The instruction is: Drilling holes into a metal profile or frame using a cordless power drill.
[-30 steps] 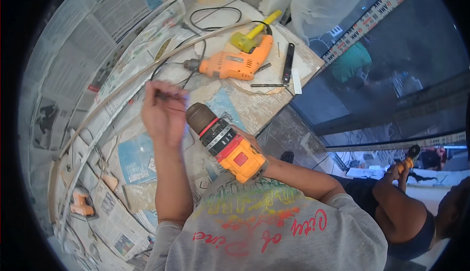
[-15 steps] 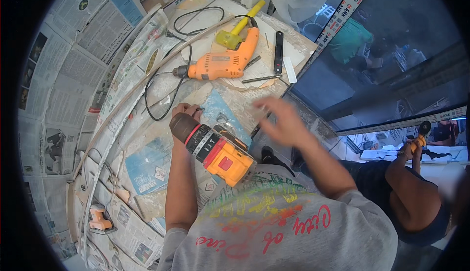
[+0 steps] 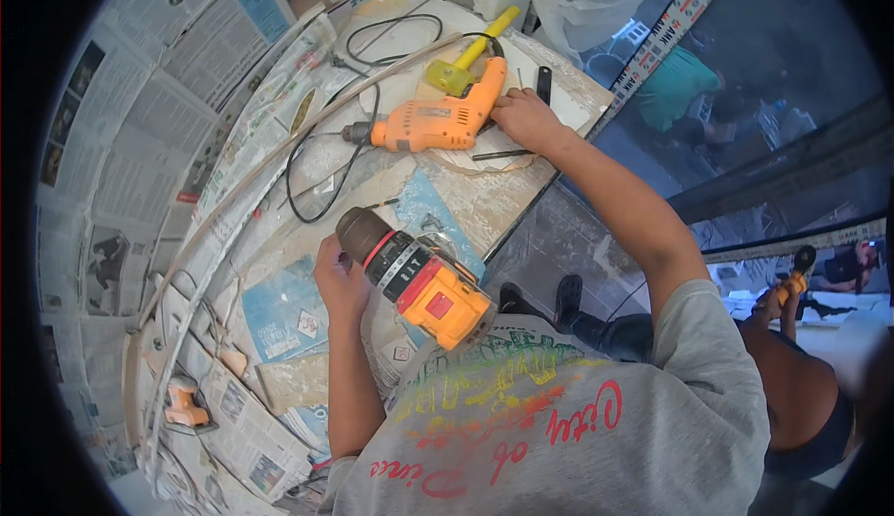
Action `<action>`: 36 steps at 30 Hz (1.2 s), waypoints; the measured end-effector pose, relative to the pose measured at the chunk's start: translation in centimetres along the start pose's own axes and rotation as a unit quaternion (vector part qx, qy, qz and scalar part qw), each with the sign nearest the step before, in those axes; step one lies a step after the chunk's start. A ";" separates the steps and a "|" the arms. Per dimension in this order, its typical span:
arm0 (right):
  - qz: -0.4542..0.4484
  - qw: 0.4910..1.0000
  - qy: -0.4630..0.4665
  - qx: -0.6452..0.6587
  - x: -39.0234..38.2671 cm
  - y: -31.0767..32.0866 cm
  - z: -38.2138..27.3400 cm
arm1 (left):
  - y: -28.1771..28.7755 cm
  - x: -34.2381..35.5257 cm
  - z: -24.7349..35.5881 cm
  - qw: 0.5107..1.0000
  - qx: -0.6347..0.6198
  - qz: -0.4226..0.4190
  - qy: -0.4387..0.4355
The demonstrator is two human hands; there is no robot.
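A yellow and black cordless drill [image 3: 424,288] stands out large in front of me, its dark chuck pointing up and left. Beside the chuck is my left hand [image 3: 340,272], fingers curled and partly hidden under it. A thin bit [image 3: 384,204] shows just beyond the chuck. My right hand [image 3: 529,122] is stretched to the far side of the work surface, against the handle of an orange corded drill [image 3: 428,123]. Its fingers are bent down, and what they touch is hidden. Close to that hand are a dark drill bit [image 3: 503,155] and a black flat tool [image 3: 544,83].
A yellow hammer [image 3: 456,75] and a black cord [image 3: 296,167] lie around the corded drill. Blue printed sheets [image 3: 279,316] and scraps cover the surface. At lower left sits a small orange tool [image 3: 184,406]. Another person [image 3: 792,367] works at right with a yellow tool.
My right hand has reached forward to the corded drill's handle. The left hand has drawn back from the front of the cordless drill's chuck to its side.
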State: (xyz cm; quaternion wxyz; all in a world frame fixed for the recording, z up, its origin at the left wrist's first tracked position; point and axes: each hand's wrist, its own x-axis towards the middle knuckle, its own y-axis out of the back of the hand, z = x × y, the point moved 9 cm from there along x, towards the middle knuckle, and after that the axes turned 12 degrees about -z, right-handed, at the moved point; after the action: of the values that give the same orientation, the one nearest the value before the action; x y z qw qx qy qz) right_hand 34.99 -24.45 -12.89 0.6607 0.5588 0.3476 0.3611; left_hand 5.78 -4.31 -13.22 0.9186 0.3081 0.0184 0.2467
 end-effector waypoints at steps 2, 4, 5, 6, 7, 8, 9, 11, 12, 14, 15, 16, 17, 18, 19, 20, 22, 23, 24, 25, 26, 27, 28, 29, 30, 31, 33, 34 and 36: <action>-0.002 1.000 0.030 -0.003 -0.4 0.3 -0.1 | -0.1 -0.7 -0.9 0.998 -0.056 0.003 0.020; 0.008 0.999 0.050 -0.005 -0.2 -0.1 -0.3 | -0.6 -0.9 -1.5 0.990 -0.135 0.003 0.042; 0.020 0.998 0.063 -0.004 -0.1 0.2 -0.6 | -0.7 -0.7 -1.5 0.990 -0.138 0.007 0.043; 0.020 0.998 0.065 -0.006 0.0 0.3 -0.7 | -1.1 -0.4 -1.4 0.988 -0.147 -0.010 0.045; 0.005 0.997 0.076 -0.026 0.0 0.1 -1.0 | -1.5 -0.2 -1.3 0.986 -0.156 -0.027 0.047; -0.010 0.995 0.084 -0.045 -0.1 -0.2 -1.2 | -1.6 0.1 -1.0 0.986 -0.158 -0.027 0.045; -0.011 0.996 0.082 -0.046 -0.1 -0.2 -1.1 | -1.6 0.4 0.0 0.992 -0.121 -0.042 0.017; -0.021 0.996 0.085 0.003 -0.1 -0.5 -0.8 | -1.9 0.9 1.8 0.995 -0.084 -0.060 -0.014; -0.022 0.996 0.081 0.003 -0.1 -0.5 -0.6 | -2.0 1.0 2.6 0.990 -0.127 -0.056 -0.018; -0.008 0.997 0.079 0.021 -0.1 -0.2 -0.6 | -2.3 1.1 2.9 0.984 -0.169 -0.054 -0.020; -0.009 0.997 0.077 0.022 -0.1 0.0 -0.7 | -2.5 1.1 2.4 0.978 -0.198 -0.057 -0.009; -0.023 0.997 0.071 -0.004 0.1 -0.2 -0.9 | -2.7 1.0 2.0 0.972 -0.227 -0.060 0.003; -0.037 0.997 0.063 -0.031 0.2 -0.5 -0.7 | -2.8 1.1 2.2 0.972 -0.227 -0.063 0.003; -0.039 0.997 0.060 -0.031 0.2 -0.6 -0.7 | -2.8 1.1 2.5 0.969 -0.239 -0.065 0.000; -0.057 0.997 0.051 -0.032 0.2 -1.1 -0.5 | -2.8 1.1 2.8 0.965 -0.252 -0.067 -0.004; -0.075 0.996 0.043 -0.033 0.2 -1.2 -0.4 | -2.7 1.0 2.9 0.965 -0.253 -0.068 -0.003; -0.096 0.994 0.052 -0.026 -0.1 -1.0 -0.2 | -2.5 0.9 2.6 0.977 -0.197 -0.075 0.023; -0.115 0.991 0.062 -0.018 -0.1 -0.8 -0.4 | -2.3 0.8 2.2 0.977 -0.197 -0.072 0.025; -0.115 0.991 0.066 -0.019 -0.1 -0.2 -0.5 | -2.1 0.7 1.7 0.980 -0.187 -0.067 0.032; -0.152 0.987 0.049 0.028 -0.2 -0.2 -0.1 | -2.0 0.6 1.2 0.981 -0.178 -0.061 0.039; -0.189 0.979 0.029 0.074 -0.5 -0.5 0.5 | -2.0 0.5 0.9 0.981 -0.179 -0.059 0.040; -0.189 0.979 0.031 0.073 -0.8 -0.6 0.8 | -2.1 0.4 0.2 0.970 -0.230 -0.052 0.056; -0.195 0.974 0.015 0.113 -1.0 -0.6 1.5 | -2.1 0.3 -0.4 0.956 -0.281 -0.046 0.072; -0.202 0.967 -0.004 0.153 -1.2 -0.5 1.9 | -2.1 0.4 -0.5 0.955 -0.283 -0.046 0.072; -0.203 0.967 -0.005 0.152 -1.4 -0.3 2.0 | -2.1 0.4 -0.8 0.951 -0.295 -0.038 0.086; -0.203 0.960 -0.015 0.190 -1.7 -0.1 2.3 | -2.1 0.4 -1.1 0.946 -0.307 -0.030 0.100; -0.201 0.953 -0.025 0.227 -2.0 0.6 2.5 | -2.3 0.5 -0.9 0.933 -0.346 -0.027 0.096; -0.172 0.957 -0.008 0.235 -2.2 1.5 2.3 | -2.5 0.6 -0.8 0.919 -0.384 -0.024 0.092; -0.139 0.960 0.008 0.242 -2.5 2.9 2.0 | -2.7 0.9 -0.8 0.907 -0.411 -0.022 0.084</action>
State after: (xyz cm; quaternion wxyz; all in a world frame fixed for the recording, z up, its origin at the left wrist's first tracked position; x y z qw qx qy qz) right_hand 35.24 -27.22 -9.64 0.5469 0.6454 0.5036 0.1756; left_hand 7.60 -5.31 -15.31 0.9641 -0.1194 -0.0003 0.2371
